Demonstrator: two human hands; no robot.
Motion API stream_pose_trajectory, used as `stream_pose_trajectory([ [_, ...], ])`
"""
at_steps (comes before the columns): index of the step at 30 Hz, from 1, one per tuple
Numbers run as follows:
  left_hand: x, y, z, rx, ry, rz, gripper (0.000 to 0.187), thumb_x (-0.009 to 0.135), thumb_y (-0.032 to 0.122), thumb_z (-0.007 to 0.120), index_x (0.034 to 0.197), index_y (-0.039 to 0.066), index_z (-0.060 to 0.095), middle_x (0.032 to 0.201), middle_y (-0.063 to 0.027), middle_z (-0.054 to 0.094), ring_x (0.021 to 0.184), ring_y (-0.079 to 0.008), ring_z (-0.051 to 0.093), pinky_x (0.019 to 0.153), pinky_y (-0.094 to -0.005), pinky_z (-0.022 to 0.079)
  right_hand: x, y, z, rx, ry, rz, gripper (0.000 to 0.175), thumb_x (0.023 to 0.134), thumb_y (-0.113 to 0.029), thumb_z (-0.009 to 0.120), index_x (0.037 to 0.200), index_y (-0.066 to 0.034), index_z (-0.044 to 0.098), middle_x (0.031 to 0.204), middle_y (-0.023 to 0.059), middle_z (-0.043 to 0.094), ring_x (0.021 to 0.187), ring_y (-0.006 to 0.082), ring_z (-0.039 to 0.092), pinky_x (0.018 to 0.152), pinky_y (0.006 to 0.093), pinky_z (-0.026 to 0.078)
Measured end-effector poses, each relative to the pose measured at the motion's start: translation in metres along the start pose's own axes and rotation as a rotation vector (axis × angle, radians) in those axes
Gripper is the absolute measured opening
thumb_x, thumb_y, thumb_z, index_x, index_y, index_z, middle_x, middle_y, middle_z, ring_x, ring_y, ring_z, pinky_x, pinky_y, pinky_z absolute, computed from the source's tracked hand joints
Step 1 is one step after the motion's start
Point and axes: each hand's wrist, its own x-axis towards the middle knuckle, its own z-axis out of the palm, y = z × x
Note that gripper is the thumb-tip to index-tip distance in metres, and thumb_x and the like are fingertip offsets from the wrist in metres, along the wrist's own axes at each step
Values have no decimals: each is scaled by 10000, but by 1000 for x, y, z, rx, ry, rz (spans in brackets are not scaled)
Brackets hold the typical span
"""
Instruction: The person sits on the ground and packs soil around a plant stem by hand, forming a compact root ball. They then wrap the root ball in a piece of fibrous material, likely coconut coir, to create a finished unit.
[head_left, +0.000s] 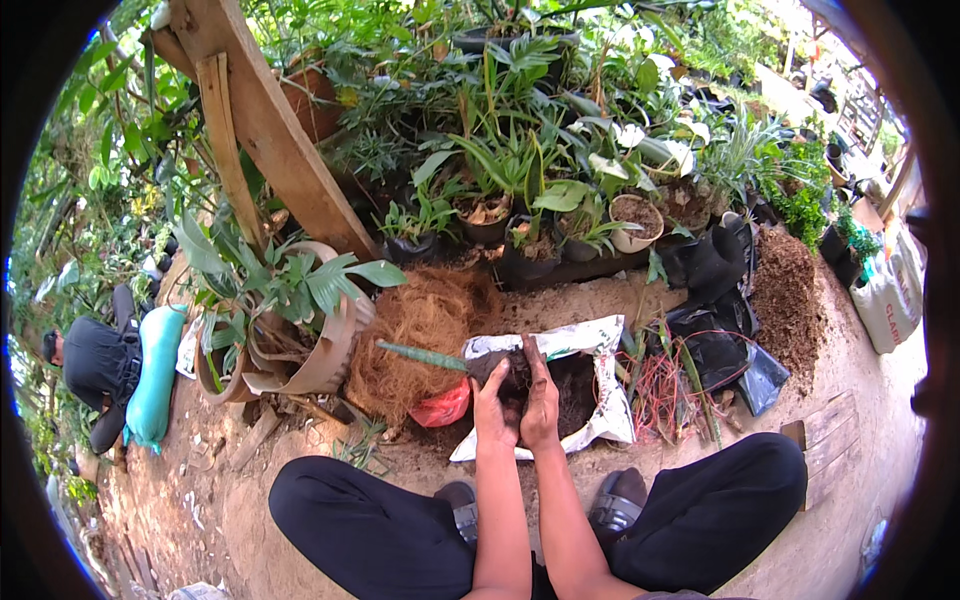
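Note:
My left hand (495, 412) and my right hand (540, 405) press a clump of dark soil (489, 366) between their palms. Out of the clump's left side sticks a green, spear-shaped leaf (424, 355), apparently a snake plant's, lying nearly level. Both hands are over an opened white plastic sack (611, 409) with dark soil (574, 386) inside. Dirt darkens the fingers of my right hand. The palms and part of the clump are hidden from view.
Brown coconut fibre (405, 337) and a red plastic bag (444, 405) lie left of the sack. Rightward are reddish strings (664, 397), black plastic bags (712, 326) and brown loose substrate (784, 300). Potted plants (487, 214) line the back. A person (94, 364) is at far left.

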Motion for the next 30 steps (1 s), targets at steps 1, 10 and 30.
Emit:
stream_pose_trajectory([
  [1, 0, -1, 0, -50, -53, -26, 354, 881, 129, 702, 1207, 67, 579, 1111, -86, 680, 1054, -239, 652, 937, -379, 526, 1, -2, -1, 39, 16, 10, 739, 1049, -555, 232, 1467, 35, 385, 1500, 196, 437, 1413, 306, 383, 1178, 417, 256],
  [10, -11, -7, 17, -240, -122, -84, 343, 889, 215, 624, 1192, 56, 626, 1194, -117, 666, 1123, -295, 633, 1020, -464, 484, 14, -19, -10, 416, 131, 66, 707, 1063, -527, 215, 1531, 1, 267, 1510, 189, 427, 1407, 276, 399, 1184, 397, 248],
  [30, -14, -25, 22, 0, -90, 80, 246, 917, 205, 682, 1132, 124, 594, 1029, -17, 649, 942, -153, 640, 796, -307, 533, 56, -35, -32, 19, -11, 369, 728, 1039, -591, 263, 1475, -31, 428, 1498, 153, 449, 1415, 271, 377, 1169, 364, 253],
])
